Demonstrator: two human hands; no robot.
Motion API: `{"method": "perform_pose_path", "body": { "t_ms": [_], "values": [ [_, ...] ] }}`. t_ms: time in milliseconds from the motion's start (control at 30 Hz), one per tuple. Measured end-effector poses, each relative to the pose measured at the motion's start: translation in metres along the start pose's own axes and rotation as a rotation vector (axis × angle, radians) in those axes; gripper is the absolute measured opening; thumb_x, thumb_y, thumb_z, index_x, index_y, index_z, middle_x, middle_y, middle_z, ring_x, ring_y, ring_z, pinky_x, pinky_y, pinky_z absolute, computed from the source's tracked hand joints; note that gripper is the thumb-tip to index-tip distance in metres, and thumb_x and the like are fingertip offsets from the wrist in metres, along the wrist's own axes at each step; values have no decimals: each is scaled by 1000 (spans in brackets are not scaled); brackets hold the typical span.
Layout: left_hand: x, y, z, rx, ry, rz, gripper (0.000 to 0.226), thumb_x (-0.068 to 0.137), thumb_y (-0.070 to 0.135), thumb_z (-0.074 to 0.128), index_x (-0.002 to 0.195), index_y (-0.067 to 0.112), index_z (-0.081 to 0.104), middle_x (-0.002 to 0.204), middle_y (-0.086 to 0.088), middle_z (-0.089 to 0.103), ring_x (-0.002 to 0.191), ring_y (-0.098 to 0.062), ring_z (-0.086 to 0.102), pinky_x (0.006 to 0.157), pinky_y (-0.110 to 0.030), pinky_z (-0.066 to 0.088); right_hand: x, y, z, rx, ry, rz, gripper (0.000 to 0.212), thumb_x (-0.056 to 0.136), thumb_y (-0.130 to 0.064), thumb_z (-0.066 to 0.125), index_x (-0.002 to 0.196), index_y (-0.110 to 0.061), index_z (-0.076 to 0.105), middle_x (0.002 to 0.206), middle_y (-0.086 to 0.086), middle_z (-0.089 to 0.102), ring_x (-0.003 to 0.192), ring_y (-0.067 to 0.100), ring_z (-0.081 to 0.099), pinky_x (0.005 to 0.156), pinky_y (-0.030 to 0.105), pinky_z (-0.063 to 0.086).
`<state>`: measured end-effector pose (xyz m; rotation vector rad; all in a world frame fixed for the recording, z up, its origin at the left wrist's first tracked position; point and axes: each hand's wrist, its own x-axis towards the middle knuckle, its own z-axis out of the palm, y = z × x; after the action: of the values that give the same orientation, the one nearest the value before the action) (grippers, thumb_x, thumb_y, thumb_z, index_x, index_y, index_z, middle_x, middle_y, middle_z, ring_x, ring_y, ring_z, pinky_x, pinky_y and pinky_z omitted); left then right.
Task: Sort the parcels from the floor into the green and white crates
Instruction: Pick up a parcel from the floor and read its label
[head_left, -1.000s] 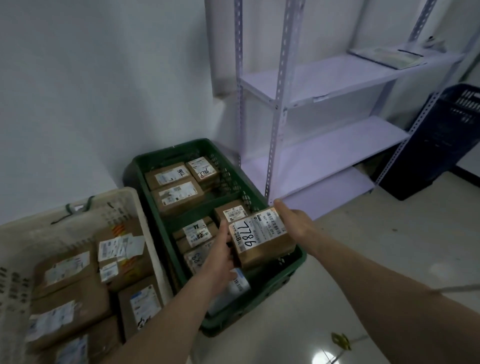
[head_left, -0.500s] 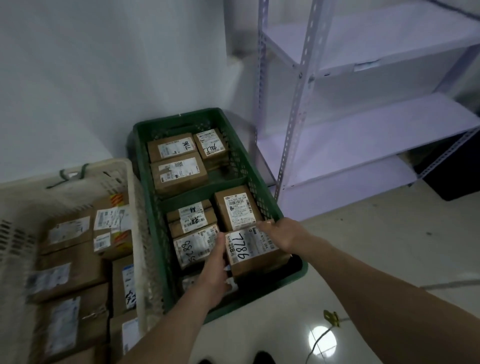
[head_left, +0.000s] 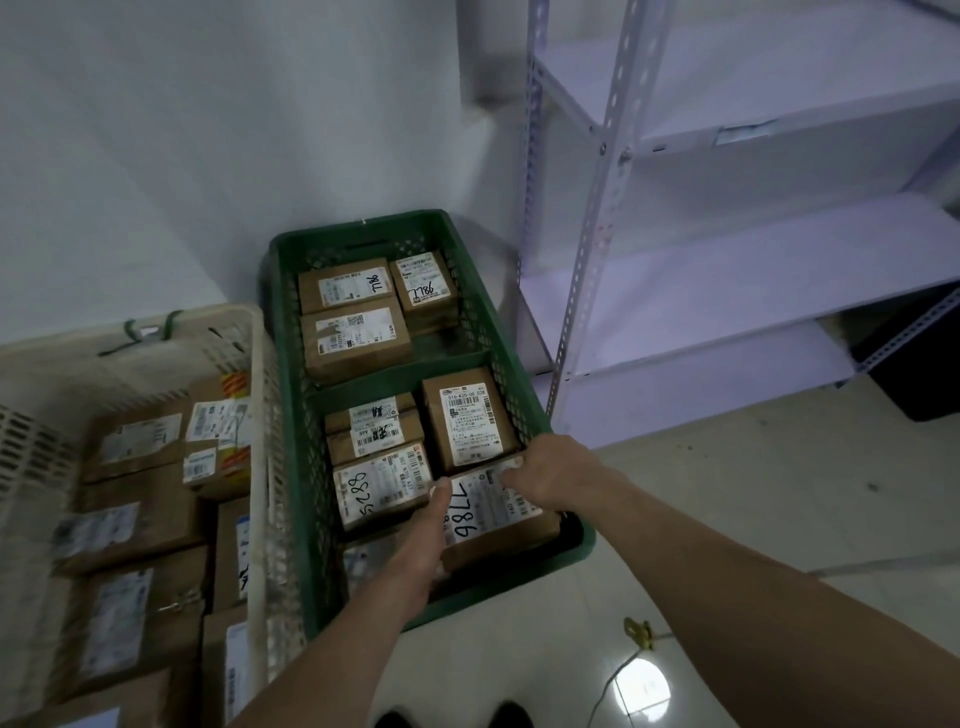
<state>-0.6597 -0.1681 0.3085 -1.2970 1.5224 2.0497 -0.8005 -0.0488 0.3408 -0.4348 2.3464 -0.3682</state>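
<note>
Bottom centre of the frame: two dark shoe tips (head_left: 452, 717) on pale glossy floor (head_left: 727, 545), a small yellow object (head_left: 638, 630) just to their right.

Above them, both forearms reaching up into the near end of the green crate (head_left: 358, 231).

Left hand (head_left: 423, 540) clasped on the left side of a brown parcel (head_left: 488, 525) marked 7786, thumb up along its edge, fingers hidden beneath. Right hand (head_left: 550, 475) curled over the same parcel's far right corner.

Parcel low in the near right corner of the green crate, possibly resting on the bottom, though hidden there by hands and crate wall. Touching its left side, a second parcel marked 5288 (head_left: 382, 483). Behind these, more labelled parcels, then a green divider (head_left: 395, 376) and three further parcels at the far end.

Left of frame, pressed against the green crate's side: white crate (head_left: 67, 345) packed with larger brown parcels.

Upper right: pale metal shelf rack (head_left: 727, 291) by the wall, with a dark crate (head_left: 919, 374) at the right edge.
</note>
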Motion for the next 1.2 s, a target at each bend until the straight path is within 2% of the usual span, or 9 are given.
{"method": "perform_pose_path", "body": {
  "t_ms": [167, 433, 633, 767, 867, 933, 1000, 1133, 1200],
  "values": [
    [1, 0, 5, 182, 80, 14, 52, 96, 70, 34, 121, 33, 61, 118, 2, 62, 103, -14, 55, 90, -35, 38, 3, 5, 12, 11, -116, -5, 26, 95, -43, 64, 95, -17, 69, 98, 3, 68, 94, 19, 66, 89, 37, 59],
    [-5, 8, 12, 151, 40, -10, 40, 102, 59, 34, 120, 31, 56, 133, -6, 58, 131, -27, 45, 110, -46, 31, -2, 10, 36, -54, -271, -44, 29, 102, -32, 61, 126, -17, 66, 125, 5, 67, 111, 19, 62, 97, 32, 49],
    [-11, 19, 1, 108, 55, -5, 68, 99, 65, 34, 153, 24, 36, 158, -4, 36, 146, -29, 30, 117, -52, 24, 4, 5, 29, 55, -216, -50, 33, 101, -44, 60, 106, -14, 72, 99, 0, 69, 100, 20, 65, 80, 30, 50],
    [-20, 28, -14, 103, 75, 57, 73, 95, 72, 31, 155, 30, 30, 163, -2, 28, 149, -30, 26, 116, -55, 24, -2, -19, 18, 312, -19, -76, 57, 100, -64, 46, 120, -17, 71, 112, 5, 73, 104, 22, 67, 98, 38, 53],
    [-35, 37, -29, 46, 107, 125, 72, 94, 72, 33, 153, 31, 35, 155, 1, 40, 143, -26, 36, 114, -53, 29, -13, -46, 9, 755, 178, -81, 53, 102, -62, 46, 124, -20, 71, 121, 5, 73, 115, 25, 65, 103, 38, 46],
    [-52, 45, -42, -19, 159, 184, 51, 98, 63, 35, 134, 32, 54, 118, 12, 62, 115, -13, 55, 101, -42, 43, -19, -67, 6, 1013, 256, -77, 43, 100, -60, 49, 102, -24, 74, 107, 2, 75, 106, 23, 67, 104, 42, 48],
    [-69, 48, -59, -81, 191, 256, 32, 101, 57, 35, 112, 36, 58, 92, 21, 59, 88, -2, 55, 85, -31, 46, -26, -90, 8, 1159, 307, -99, 43, 90, -66, 51, 93, -29, 72, 102, 0, 75, 104, 22, 67, 107, 50, 47],
    [-107, 40, -102, -124, 285, 350, 30, 104, 51, 33, 98, 36, 59, 92, 27, 63, 71, 10, 61, 69, -19, 48, -47, -129, 30, 1148, 334, -221, 54, 80, -71, 49, 93, -26, 76, 101, -2, 77, 106, 22, 69, 105, 51, 49],
    [-123, 30, -130, -169, 319, 362, 36, 102, 55, 34, 114, 34, 61, 104, 21, 66, 91, 3, 65, 83, -24, 51, -65, -148, 43, 1154, 313, -270, 61, 79, -72, 52, 107, -25, 77, 110, -4, 76, 112, 21, 67, 109, 50, 48]
  ]
}}
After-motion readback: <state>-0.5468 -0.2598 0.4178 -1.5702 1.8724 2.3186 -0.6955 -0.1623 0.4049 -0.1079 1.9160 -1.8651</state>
